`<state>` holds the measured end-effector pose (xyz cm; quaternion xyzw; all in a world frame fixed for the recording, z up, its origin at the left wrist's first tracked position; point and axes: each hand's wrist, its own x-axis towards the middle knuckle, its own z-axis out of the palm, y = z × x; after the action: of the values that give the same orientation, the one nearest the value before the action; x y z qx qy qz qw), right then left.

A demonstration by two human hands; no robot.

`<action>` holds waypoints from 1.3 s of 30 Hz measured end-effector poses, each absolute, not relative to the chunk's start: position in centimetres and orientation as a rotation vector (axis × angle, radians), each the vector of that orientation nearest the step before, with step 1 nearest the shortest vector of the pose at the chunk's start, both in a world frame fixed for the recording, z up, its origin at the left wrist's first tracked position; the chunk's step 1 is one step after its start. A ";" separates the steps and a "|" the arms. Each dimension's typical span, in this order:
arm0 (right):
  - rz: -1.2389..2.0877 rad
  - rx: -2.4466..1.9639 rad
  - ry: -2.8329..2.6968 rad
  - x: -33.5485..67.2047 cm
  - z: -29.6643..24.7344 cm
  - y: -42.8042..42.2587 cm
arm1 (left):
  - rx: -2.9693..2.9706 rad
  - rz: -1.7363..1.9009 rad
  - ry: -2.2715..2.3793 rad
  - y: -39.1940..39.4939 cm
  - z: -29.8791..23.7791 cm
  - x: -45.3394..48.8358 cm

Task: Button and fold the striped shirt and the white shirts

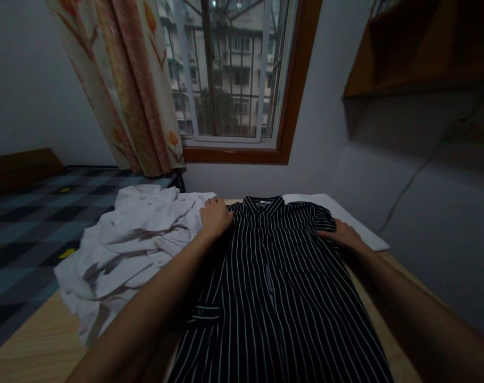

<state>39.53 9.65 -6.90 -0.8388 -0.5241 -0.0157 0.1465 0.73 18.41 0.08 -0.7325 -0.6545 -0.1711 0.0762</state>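
The striped shirt (274,276) lay flat, front up, on the wooden table (38,346), collar at the far end. The left hand (216,215) rested on its left shoulder, fingers curled together; whether it gripped the cloth could not be told. The right hand (341,234) lay flat on the opposite shoulder, fingers together. A crumpled white garment (134,250) lay just left. A window (230,69) stood beyond.
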 end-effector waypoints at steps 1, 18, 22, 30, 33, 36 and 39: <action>-0.045 -2.437 -1.553 39.3 -7.2 9.7 | -2.220 -0.432 -2.033 19.2 0.1 0.2; -0.418 -2.541 -1.729 39.6 -1.0 14.9 | -2.122 -0.473 -2.131 23.9 -0.4 -3.4; -0.540 -2.353 -1.725 36.9 -3.2 13.2 | -2.237 -0.387 -1.935 22.5 -0.3 -1.8; 0.127 -1.649 -2.291 28.6 -6.2 -0.6 | -3.225 -0.315 -0.792 9.9 -3.6 3.2; 0.507 -1.583 -2.452 26.4 -6.9 -5.5 | -3.301 -0.102 -0.683 7.8 -5.6 2.5; 0.648 -1.577 -2.444 25.7 -6.6 -8.4 | -3.297 -0.070 -0.689 8.1 -6.4 1.2; 0.775 -1.499 -2.449 25.7 -5.4 -10.2 | -3.327 -0.084 -0.671 8.9 -6.0 0.4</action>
<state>25.72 -10.23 -5.44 -0.5022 -0.8206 0.2597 0.0838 0.37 8.87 -5.96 -0.9721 -0.1961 -0.0246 -0.1265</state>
